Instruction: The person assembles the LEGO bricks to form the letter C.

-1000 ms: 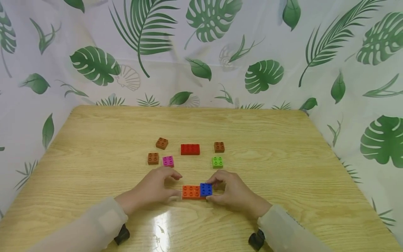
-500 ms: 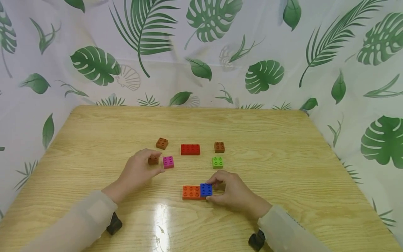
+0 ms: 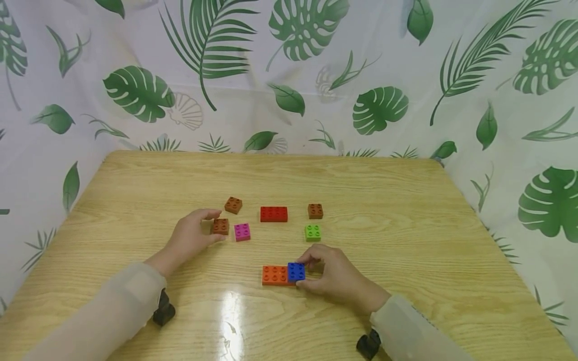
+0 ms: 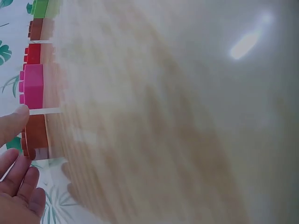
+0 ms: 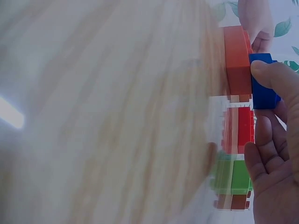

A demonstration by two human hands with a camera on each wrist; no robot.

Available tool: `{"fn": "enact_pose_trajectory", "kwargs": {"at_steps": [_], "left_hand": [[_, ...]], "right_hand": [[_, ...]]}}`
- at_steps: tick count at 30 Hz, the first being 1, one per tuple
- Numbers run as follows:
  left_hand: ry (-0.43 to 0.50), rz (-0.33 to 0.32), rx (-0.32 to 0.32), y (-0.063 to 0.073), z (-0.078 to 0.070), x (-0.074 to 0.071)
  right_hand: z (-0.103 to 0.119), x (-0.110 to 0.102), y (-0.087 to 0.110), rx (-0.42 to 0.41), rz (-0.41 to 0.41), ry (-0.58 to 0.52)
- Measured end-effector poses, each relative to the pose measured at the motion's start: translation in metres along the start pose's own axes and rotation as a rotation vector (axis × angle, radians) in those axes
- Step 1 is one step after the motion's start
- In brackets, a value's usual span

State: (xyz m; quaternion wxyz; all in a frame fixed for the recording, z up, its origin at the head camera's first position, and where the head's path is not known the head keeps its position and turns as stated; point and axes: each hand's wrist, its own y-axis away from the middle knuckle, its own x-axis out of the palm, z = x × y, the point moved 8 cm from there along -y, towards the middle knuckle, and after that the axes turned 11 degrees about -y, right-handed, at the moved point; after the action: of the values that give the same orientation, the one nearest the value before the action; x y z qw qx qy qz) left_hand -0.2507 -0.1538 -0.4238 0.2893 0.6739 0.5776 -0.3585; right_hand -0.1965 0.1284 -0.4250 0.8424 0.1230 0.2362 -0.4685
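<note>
In the head view my right hand point(image 3: 331, 273) pinches a blue toy building brick point(image 3: 296, 272) between thumb and fingers. The blue brick sits on the right end of a longer orange brick point(image 3: 274, 275), as the right wrist view also shows. Over to the left, my left hand point(image 3: 191, 235) is spread around a brown brick point(image 3: 221, 226), thumb on the near side and fingers on the far side. A small gap appears between its fingertips and the brick. Just right of that brown brick lies a pink brick point(image 3: 242, 232).
Farther back on the wooden table point(image 3: 384, 200) are a second brown brick point(image 3: 233, 205), a red brick point(image 3: 273, 214) and a third brown brick point(image 3: 315, 211). A lime green brick point(image 3: 312, 232) lies in front of the third one. Leaf-patterned cloth point(image 3: 316, 125) hangs behind the table.
My left hand has moved from beside the orange brick, left and away from me, to around the brown brick. My right hand has stayed on the blue brick.
</note>
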Motion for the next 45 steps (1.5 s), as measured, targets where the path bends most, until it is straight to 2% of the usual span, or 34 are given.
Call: {"fn": "enact_pose_trajectory", "kwargs": {"at_steps": [8,15,19,29,33,38,45], "left_hand": [[-0.029,0.046,-0.029,-0.002,0.006,0.004],[-0.026,0.039,-0.009,-0.003,0.011,0.005],[-0.013,0.041,-0.026,-0.002,0.012,0.005],[0.064,0.033,-0.058,0.009,-0.002,0.004],[0.079,0.021,-0.021,0.017,-0.011,0.009],[0.095,0.012,0.075,0.026,-0.026,0.018],[0.114,0.066,0.168,0.036,-0.046,0.035]], "right_hand": [[0.001,0.0,0.001,-0.007,0.002,-0.011],[0.0,0.0,0.0,0.005,0.009,-0.011],[-0.002,0.001,0.0,0.022,0.015,-0.011],[-0.001,0.0,0.001,0.033,0.013,-0.002],[-0.001,-0.001,0.001,0.027,0.011,0.001],[0.0,-0.001,0.001,0.014,0.009,0.004],[0.0,0.0,0.001,0.012,0.006,0.002]]}}
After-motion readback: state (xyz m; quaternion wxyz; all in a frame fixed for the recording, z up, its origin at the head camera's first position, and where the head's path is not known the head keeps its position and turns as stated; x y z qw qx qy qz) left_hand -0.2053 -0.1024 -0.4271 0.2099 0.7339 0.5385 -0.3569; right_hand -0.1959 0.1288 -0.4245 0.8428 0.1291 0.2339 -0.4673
